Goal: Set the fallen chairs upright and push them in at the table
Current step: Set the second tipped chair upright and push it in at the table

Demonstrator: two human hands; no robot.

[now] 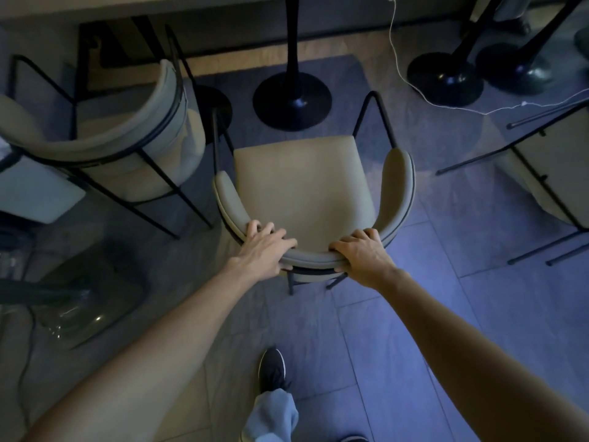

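Your left hand [264, 247] and right hand [360, 252] both grip the curved backrest [315, 256] of the upright chair [299, 186], fingers curled over its padded top rim and thumbs tucked under it. That chair stands on its legs on the floor [462, 314], its beige seat facing the worktop [127, 6], whose pale edge runs along the top of your view; the seat is short of that edge, not under it. The floor is large grey tiles in dim bluish light, with a darker patch beneath the worktop. A black round pedestal base [291, 102] sits just beyond the seat, and two more bases [444, 79] stand further right. A thin white cable [404, 71] trails down across the tiles past them. The chair on the left [140, 138] lies tipped over, black legs sticking out sideways. The chair on the right [554, 173] is also on its side, legs pointing towards the middle. Your dark shoe [272, 366] and pale trouser leg [274, 413] show below. Something clear and glassy [79, 314] lies lower left; you cannot tell what it is
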